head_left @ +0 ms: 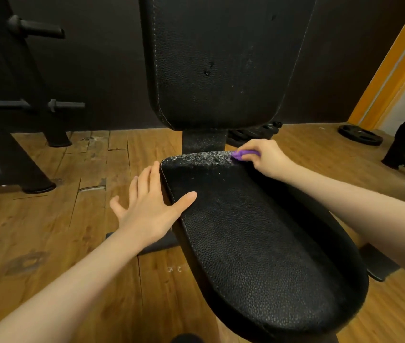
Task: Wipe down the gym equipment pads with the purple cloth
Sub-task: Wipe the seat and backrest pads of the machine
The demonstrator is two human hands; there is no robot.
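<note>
A black textured seat pad (pixel 258 238) fills the middle of the view, with whitish dust along its far edge. An upright black back pad (pixel 216 60) rises behind it. My right hand (pixel 263 157) grips a bunched purple cloth (pixel 242 154) against the seat pad's far right corner. My left hand (pixel 149 206) lies flat with straight fingers on the pad's left edge, its thumb on the top surface.
The floor (pixel 48 231) is worn wooden planks. A black rack with pegs (pixel 35 28) stands at the left. Weight plates (pixel 360 134) lie on the floor at the back right. An orange door frame (pixel 394 60) is at the right edge.
</note>
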